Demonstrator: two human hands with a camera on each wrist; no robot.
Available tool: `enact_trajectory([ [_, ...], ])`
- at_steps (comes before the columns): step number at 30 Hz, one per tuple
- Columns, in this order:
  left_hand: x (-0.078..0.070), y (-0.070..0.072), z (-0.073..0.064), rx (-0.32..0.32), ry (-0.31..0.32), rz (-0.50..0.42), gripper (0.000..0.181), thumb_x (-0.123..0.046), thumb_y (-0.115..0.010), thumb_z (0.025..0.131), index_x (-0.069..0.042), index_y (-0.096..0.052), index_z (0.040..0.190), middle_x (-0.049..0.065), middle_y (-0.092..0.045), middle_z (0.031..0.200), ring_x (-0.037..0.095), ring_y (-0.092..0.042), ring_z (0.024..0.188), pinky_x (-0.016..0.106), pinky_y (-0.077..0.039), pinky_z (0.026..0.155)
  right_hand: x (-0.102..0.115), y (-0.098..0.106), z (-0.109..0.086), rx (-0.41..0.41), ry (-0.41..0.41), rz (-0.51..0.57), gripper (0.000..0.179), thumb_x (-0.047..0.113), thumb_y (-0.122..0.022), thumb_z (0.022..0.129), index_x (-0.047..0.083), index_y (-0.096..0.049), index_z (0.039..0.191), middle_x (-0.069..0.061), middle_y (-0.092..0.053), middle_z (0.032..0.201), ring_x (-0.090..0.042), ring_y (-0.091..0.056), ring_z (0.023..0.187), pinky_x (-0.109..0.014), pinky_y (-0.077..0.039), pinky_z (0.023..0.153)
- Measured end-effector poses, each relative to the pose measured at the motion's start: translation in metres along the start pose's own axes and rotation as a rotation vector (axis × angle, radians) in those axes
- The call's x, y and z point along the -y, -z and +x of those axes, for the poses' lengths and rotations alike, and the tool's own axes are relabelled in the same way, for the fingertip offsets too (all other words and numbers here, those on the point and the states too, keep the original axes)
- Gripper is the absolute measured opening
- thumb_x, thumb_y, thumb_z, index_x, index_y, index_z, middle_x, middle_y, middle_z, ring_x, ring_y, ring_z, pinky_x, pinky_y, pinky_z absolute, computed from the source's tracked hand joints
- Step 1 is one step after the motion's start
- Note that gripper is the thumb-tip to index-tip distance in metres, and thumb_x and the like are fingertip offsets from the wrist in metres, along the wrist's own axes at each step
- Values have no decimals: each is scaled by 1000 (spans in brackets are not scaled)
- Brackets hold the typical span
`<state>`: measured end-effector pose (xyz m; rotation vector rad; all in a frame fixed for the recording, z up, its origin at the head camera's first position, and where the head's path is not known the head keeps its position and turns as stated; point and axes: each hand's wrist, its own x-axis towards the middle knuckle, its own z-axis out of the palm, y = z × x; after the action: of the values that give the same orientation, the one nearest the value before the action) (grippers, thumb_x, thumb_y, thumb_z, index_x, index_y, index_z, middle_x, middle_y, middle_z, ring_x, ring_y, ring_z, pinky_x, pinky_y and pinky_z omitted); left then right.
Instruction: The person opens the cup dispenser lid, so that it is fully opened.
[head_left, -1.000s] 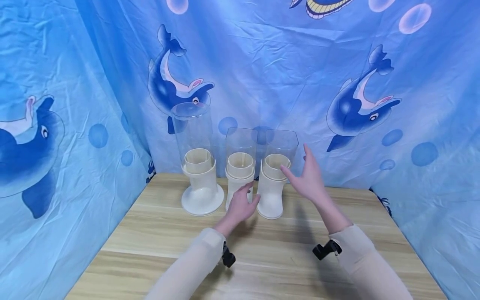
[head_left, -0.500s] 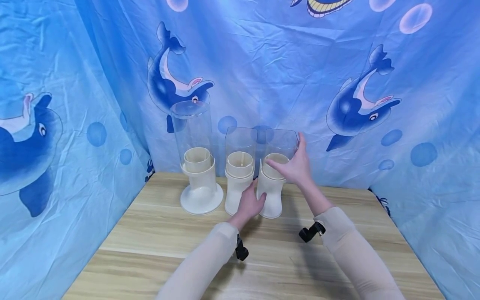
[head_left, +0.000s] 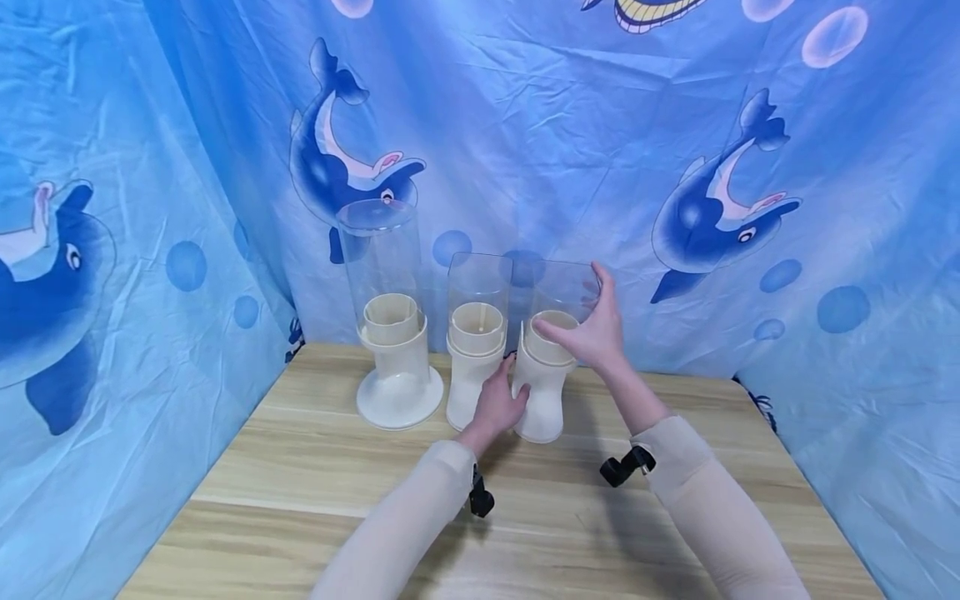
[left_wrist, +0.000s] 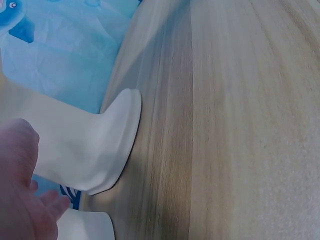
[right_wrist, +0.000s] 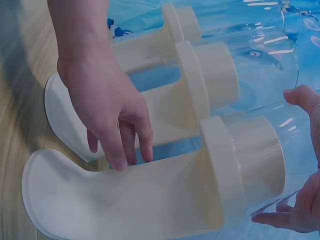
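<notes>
Three white plastic stands, each topped by a clear open tube around an inner white ring, stand in a row at the table's back. At the right-hand stand (head_left: pixel 546 396), my left hand (head_left: pixel 500 408) holds the stem low, thumb in front and fingers in the gap beside the middle stand (head_left: pixel 465 387). My right hand (head_left: pixel 597 335) grips the right clear tube (head_left: pixel 558 287), thumb across its front and fingers round its right side. The right wrist view shows the left hand (right_wrist: pixel 102 100) at the stem and part of the right hand (right_wrist: pixel 307 202).
The left stand (head_left: pixel 397 392) has a wide round base and a taller clear tube (head_left: pixel 381 254). A blue dolphin-print curtain (head_left: pixel 510 183) hangs close behind the wood-grain table (head_left: pixel 300 500) and along both sides.
My right hand has moved left and closed on the right clear tube. The left hand has shifted right to the right-hand stand's stem. That stand has come slightly nearer.
</notes>
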<state>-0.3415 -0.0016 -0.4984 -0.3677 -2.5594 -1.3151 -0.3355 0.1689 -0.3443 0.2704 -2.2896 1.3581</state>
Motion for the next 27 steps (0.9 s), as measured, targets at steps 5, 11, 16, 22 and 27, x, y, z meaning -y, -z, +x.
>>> enact_trajectory([
  [5, 0, -3, -1, 13, -49, -21, 59, -14, -66, 102, 2, -45, 155, 29, -64, 143, 45, -63, 133, 56, -53, 113, 6, 12, -10, 16, 22, -5, 126, 39, -101, 69, 25, -23, 166, -21, -44, 161, -44, -53, 138, -64, -51, 110],
  [11, -4, -5, -7, 76, -78, -54, 45, -14, -64, 104, -3, -55, 147, 24, -71, 134, 39, -71, 123, 50, -59, 107, 12, 28, -25, 55, 36, -18, 123, 37, -102, 68, 31, -27, 165, -19, -46, 160, -44, -55, 135, -64, -55, 104],
  [16, -6, 3, -14, 116, -124, -81, 39, -13, -65, 105, -2, -60, 141, 21, -75, 125, 35, -74, 115, 45, -63, 101, 16, 40, -36, 99, 30, 5, 122, 37, -101, 70, 36, -25, 165, -16, -46, 161, -42, -53, 138, -63, -58, 102],
  [22, -5, 15, -22, 164, -214, -113, 24, -7, -65, 103, -1, -65, 126, 19, -77, 113, 32, -77, 106, 33, -66, 91, 23, 51, -48, 148, 75, 25, 119, 28, -100, 73, 33, -25, 165, -15, -48, 159, -40, -55, 139, -60, -58, 103],
  [27, -5, 23, -31, 219, -261, -107, 20, -6, -66, 102, -2, -65, 123, 16, -77, 108, 28, -76, 103, 25, -65, 87, 30, 58, -60, 185, 109, 23, 119, 24, -100, 72, 32, -26, 165, -14, -47, 160, -41, -55, 141, -64, -58, 103],
])
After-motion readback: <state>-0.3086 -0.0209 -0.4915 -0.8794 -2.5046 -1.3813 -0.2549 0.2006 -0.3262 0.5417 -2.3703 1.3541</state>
